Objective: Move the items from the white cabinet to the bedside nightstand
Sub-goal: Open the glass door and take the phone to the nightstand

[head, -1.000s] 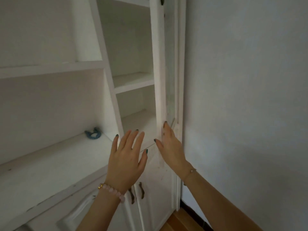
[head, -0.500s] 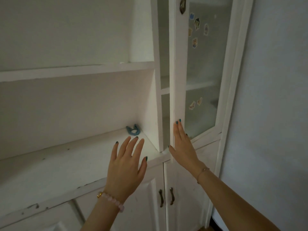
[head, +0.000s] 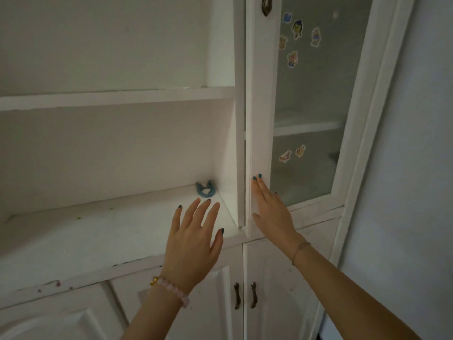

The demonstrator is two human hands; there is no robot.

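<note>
Head view: right hand (head: pixel 272 212) flat against glass door (head: pixel 260 119) edge, left hand (head: pixel 193 241) spread.

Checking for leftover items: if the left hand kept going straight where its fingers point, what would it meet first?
Probably the small blue hair tie in the shelf's back corner, just beyond the left hand; depth is uncertain.

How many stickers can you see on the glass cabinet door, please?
7, maybe more out of view: five clustered on the upper pane, and two lower down below the inner shelf.
</note>
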